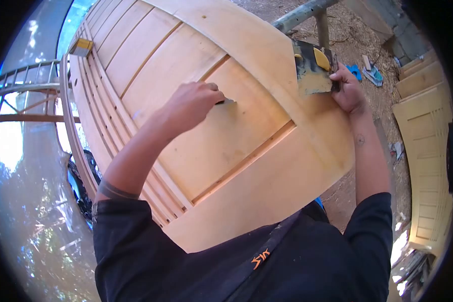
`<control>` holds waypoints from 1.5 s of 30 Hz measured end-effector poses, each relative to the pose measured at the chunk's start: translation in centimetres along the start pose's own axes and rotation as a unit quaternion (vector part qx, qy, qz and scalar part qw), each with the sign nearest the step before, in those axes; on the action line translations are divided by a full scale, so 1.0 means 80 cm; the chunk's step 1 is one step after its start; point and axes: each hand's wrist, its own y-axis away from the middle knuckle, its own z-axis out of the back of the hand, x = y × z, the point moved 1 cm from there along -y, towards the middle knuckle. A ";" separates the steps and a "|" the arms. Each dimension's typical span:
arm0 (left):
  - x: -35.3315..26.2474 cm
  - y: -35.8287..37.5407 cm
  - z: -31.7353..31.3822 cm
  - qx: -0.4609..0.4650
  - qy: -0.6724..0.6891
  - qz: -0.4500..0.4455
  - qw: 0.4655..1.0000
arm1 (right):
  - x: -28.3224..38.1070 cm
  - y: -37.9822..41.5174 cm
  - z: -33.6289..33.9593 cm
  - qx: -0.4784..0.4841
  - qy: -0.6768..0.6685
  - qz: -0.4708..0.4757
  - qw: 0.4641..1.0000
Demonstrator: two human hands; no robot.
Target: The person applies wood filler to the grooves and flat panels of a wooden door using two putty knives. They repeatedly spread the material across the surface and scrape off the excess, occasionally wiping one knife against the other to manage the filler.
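Observation:
A large panelled wooden door [256, 168] lies in front of my body, with grooves between its panels and slats along its left side. My left hand [195, 103] is closed round a putty knife [227, 101], whose blade rests at or just over a panel near the door's middle. Faint darker marks show on the wood nearby. Off the door's right edge, my right hand [348, 89] grips a dark, putty-smeared board [313, 75]. A yellow lump of putty [321, 59] sits on that board.
A small yellow box [81, 48] stands on the door's far left edge. Another panelled door [428, 166] stands at the right. Metal tubing [304, 15] runs behind the door, and a ladder-like frame [27, 90] is at left. Blue scraps [372, 75] lie on the littered ground.

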 end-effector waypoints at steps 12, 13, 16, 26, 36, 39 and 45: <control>0.000 0.081 -0.028 -0.033 0.075 0.311 0.947 | -0.008 -0.009 0.034 0.029 -0.022 -0.003 0.999; -0.021 0.083 -0.047 -0.048 0.034 0.284 0.957 | -0.019 -0.012 0.069 0.062 0.039 0.040 0.997; -0.105 0.088 -0.043 0.076 0.077 0.212 0.971 | -0.043 0.017 0.112 0.070 0.104 0.084 0.989; -0.098 0.045 -0.052 -0.019 -0.013 0.050 0.998 | -0.057 0.204 -0.069 -0.077 -0.003 -0.017 0.997; -0.092 0.176 -0.044 0.046 0.096 0.152 0.983 | -0.100 0.270 -0.105 -0.115 -0.010 -0.036 0.993; -0.096 0.156 -0.037 -0.099 0.150 0.150 0.972 | -0.102 0.272 -0.122 -0.116 -0.021 -0.041 0.992; -0.116 0.149 -0.064 -0.071 0.120 0.141 0.980 | -0.093 0.274 -0.151 -0.096 -0.049 -0.044 0.993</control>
